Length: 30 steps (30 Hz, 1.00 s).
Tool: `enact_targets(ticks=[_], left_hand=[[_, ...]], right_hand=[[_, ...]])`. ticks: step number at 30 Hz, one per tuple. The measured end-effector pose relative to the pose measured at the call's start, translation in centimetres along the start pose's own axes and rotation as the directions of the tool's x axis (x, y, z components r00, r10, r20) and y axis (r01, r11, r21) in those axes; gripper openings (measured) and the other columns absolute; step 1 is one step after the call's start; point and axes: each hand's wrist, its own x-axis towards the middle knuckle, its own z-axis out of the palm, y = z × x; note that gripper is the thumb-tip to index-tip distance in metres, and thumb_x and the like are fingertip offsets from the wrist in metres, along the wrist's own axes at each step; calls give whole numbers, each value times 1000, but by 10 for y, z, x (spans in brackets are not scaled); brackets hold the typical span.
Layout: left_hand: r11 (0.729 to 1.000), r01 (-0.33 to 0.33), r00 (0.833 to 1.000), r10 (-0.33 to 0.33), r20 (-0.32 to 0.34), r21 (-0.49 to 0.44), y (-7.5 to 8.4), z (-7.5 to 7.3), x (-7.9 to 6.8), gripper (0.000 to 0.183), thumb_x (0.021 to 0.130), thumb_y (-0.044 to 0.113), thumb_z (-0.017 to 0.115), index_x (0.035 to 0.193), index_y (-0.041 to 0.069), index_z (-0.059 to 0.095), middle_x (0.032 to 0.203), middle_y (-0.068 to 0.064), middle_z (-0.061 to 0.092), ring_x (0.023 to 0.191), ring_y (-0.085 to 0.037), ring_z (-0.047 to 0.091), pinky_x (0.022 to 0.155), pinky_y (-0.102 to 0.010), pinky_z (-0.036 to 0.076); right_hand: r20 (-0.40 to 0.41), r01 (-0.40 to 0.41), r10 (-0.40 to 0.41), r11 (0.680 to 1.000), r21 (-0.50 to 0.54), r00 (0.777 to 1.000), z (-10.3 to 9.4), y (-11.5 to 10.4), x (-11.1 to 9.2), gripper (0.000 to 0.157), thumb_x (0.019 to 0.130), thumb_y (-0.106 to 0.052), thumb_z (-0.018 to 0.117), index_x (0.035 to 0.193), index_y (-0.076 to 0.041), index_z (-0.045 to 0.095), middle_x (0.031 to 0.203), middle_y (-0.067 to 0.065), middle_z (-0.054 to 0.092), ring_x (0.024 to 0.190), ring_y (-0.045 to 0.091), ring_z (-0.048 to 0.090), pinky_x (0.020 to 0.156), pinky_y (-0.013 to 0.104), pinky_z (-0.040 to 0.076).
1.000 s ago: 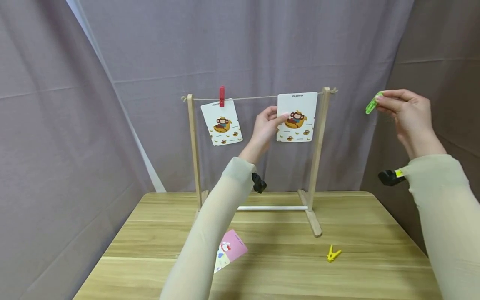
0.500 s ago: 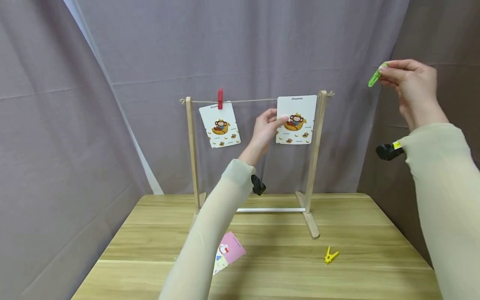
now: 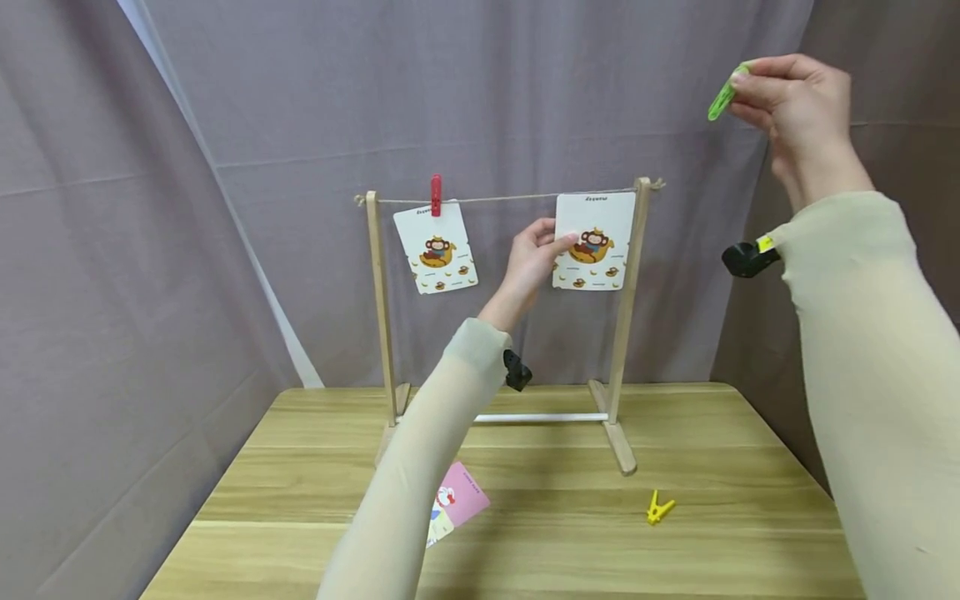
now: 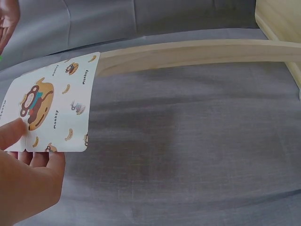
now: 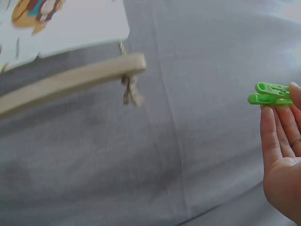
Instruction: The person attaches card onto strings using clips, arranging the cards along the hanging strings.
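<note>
My left hand (image 3: 531, 265) pinches a white monkey card (image 3: 597, 271) by its left edge, thumb in front and fingers behind. The card's top edge lies along the string (image 3: 510, 197), close beside the right post. In the left wrist view the monkey card (image 4: 70, 101) shows its printed face under the thumb. Up at the right, well above the string, my right hand (image 3: 802, 112) pinches a green clothespin (image 3: 722, 100) between thumb and fingertips. The right wrist view shows the green clothespin (image 5: 270, 94) side on, its jaws pointing away from the palm.
A second monkey card (image 3: 437, 254) hangs tilted from the string under a red clothespin (image 3: 436, 197). The wooden stand (image 3: 624, 333) rises from the table (image 3: 720, 450). On the tabletop lie a yellow clothespin (image 3: 659, 507) and a pink card (image 3: 465, 493), partly hidden by my left sleeve.
My right hand has risen from about string height to well above it, carrying the green clothespin, and lately moved a little left. My left hand and its card have stayed almost still.
</note>
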Motion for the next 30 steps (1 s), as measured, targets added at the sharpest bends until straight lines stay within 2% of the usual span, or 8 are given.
enact_targets(ticks=[13, 20, 25, 30], left_hand=[[1000, 5, 999, -5, 43, 3, 2, 9, -3, 23, 93, 7, 71, 114, 1, 65, 100, -12, 75, 76, -8, 63, 65, -20, 49], [1000, 27, 998, -28, 48, 11, -4, 18, -8, 21, 93, 7, 72, 113, 1, 66, 102, -13, 75, 78, -11, 67, 68, -22, 53], [1000, 12, 999, -11, 31, -14, -9, 20, -9, 20, 92, 6, 73, 110, 0, 67, 98, -15, 75, 75, -11, 65, 65, -23, 51], [1000, 18, 1000, -18, 23, 13, -17, 16, -8, 20, 92, 7, 73, 110, 1, 67, 96, -12, 75, 75, -10, 64, 64, -22, 50]], right_hand=[[48, 41, -44, 997, 65, 998, 35, -6, -3, 21, 81, 10, 77, 100, 7, 70, 96, 12, 67, 75, 21, 69, 66, 23, 59], [79, 14, -22, 995, 102, 997, 46, 7, -8, 18, 82, 12, 76, 98, 7, 70, 94, 13, 69, 75, 21, 69, 67, 25, 59], [101, -2, -9, 993, 115, 995, 49, 19, -11, 18, 81, 13, 76, 97, 7, 70, 92, 14, 69, 74, 22, 69, 66, 25, 59], [143, -28, 21, 998, 51, 990, 56, 40, -17, 17, 80, 10, 79, 95, 6, 71, 89, 12, 71, 75, 21, 71, 69, 25, 59]])
